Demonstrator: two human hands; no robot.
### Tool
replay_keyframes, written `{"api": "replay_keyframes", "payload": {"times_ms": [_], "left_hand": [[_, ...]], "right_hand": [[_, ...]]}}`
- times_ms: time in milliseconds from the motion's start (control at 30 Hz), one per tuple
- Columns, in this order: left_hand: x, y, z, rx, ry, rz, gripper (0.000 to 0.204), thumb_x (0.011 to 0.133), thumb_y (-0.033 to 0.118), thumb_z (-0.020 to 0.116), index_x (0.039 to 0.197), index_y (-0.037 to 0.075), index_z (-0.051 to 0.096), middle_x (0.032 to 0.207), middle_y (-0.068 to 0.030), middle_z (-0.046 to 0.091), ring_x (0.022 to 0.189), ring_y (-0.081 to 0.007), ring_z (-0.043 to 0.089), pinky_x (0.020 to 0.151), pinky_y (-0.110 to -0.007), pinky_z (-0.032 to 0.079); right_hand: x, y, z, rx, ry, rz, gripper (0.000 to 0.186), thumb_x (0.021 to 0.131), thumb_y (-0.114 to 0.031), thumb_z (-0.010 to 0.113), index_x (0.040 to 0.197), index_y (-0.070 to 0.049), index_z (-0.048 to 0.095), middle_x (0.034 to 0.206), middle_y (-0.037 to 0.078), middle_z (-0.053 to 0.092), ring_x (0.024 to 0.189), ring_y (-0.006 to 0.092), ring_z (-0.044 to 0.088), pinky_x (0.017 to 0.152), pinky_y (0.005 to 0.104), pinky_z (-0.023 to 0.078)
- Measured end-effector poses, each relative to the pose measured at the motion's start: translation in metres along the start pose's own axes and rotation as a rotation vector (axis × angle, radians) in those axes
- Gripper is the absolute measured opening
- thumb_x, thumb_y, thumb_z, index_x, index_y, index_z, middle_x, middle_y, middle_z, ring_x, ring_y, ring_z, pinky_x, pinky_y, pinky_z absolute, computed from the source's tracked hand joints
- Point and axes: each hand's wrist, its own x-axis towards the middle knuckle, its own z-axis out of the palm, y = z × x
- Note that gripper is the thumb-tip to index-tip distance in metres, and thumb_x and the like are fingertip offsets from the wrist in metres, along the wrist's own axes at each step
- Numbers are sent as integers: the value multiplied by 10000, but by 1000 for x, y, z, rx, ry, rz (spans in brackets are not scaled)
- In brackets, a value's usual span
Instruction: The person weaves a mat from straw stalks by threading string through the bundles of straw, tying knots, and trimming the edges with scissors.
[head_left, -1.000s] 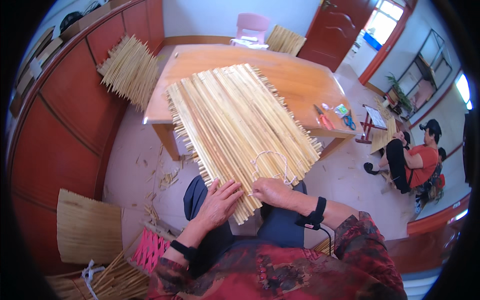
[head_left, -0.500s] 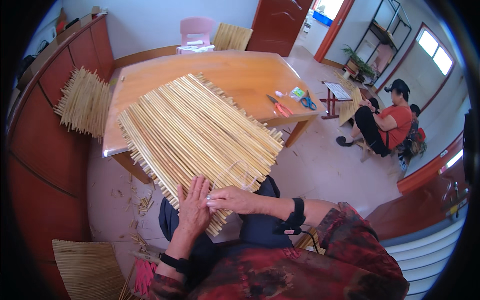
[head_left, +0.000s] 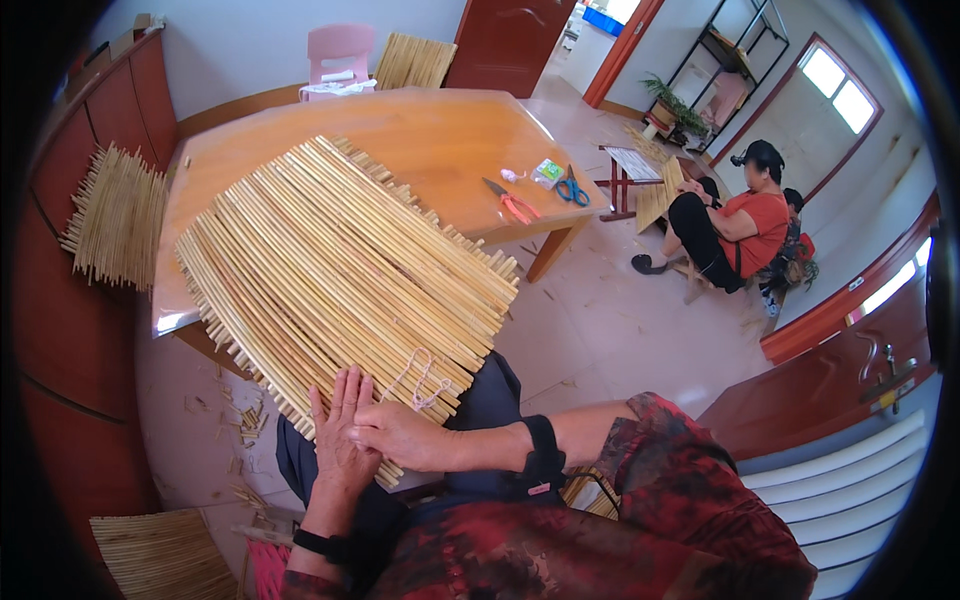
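Note:
A mat of pale, straight reed-like sticks (head_left: 340,270) leans from the table over my lap, its stick ends uneven along the sides. My left hand (head_left: 342,455) lies on the mat's near edge, fingers stretched out and pointing away. Beside it, my right hand (head_left: 400,437) is closed in a pinch against the left hand's thumb side. What those fingertips hold is hidden. A thin, light string (head_left: 425,390) lies in loose loops on the mat just beyond my right hand.
On the wooden table (head_left: 440,125) lie red-handled pliers (head_left: 518,207), blue-handled scissors (head_left: 571,190) and a small green-and-white packet (head_left: 548,172). More stick bundles (head_left: 118,215) lean at left. A person in a red shirt (head_left: 755,225) sits at right. Stick offcuts (head_left: 245,415) litter the floor.
The whole scene has shifted left in the view. The string's loops have drawn closer together. Both hands stay near the mat's near edge, with the right still pinched beside the left.

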Motion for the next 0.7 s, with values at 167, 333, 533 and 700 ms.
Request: {"api": "replay_keyframes", "payload": {"times_ms": [167, 333, 533, 700], "left_hand": [[-6, -1, -8, -147, 25, 17, 607, 748, 268, 514, 1283, 18, 373, 1375, -144, 303, 1303, -277, 228, 1055, -503, 70], [-2, 7, -7, -103, 6, -12, 624, 761, 366, 563, 1263, 39, 391, 1382, -134, 278, 1305, -258, 217, 1058, -479, 88], [-71, 5, -15, -558, 404, -339, 568, 704, 30, 628, 1221, -1, 394, 1284, -184, 366, 1170, -320, 383, 986, -397, 302], [-97, 4, -18, -1288, 509, -687, 301, 840, 49, 522, 1127, -21, 464, 1067, -55, 506, 1051, -147, 473, 889, -264, 379]], "right_hand": [[4, 3, -2, 13, -122, -45, 210, 851, -183, 473, 758, -4, 535, 626, 121, 519, 581, 214, 531, 537, 332, 433], [14, 6, -74, -552, -21, -355, 152, 753, -144, 495, 800, -48, 603, 842, 150, 580, 791, 291, 561, 698, 344, 462], [27, -51, -146, -890, 236, -182, 163, 808, -145, 494, 846, -36, 610, 798, 170, 578, 760, 312, 561, 668, 350, 455], [16, -47, -89, -159, -209, 280, 158, 844, -115, 498, 887, -10, 608, 678, 64, 572, 587, 116, 544, 547, 243, 458]]}}
